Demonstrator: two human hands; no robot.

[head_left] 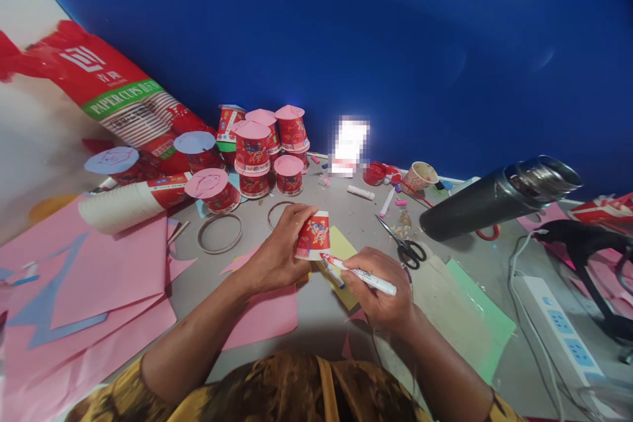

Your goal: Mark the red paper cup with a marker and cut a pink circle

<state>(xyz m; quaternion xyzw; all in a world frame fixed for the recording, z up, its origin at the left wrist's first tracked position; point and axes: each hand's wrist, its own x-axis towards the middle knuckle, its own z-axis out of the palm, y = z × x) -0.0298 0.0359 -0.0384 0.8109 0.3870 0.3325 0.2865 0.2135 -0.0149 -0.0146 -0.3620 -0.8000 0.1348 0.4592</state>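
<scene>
My left hand (279, 252) is wrapped round an upside-down red paper cup (313, 235) and holds it down on a yellow sheet of paper (340, 257). My right hand (380, 290) grips a white marker pen (363, 274). The pen's tip touches the paper at the cup's rim. A pink sheet (262, 316) lies under my left wrist.
Several red cups with pink or blue paper discs (257, 145) stand at the back, beside a paper cup pack (123, 102) and a cup stack (133, 201). Black scissors (403, 244), a dark flask (499, 198), a power strip (558, 326), rings (220, 232) and pink sheets (89, 290) lie around.
</scene>
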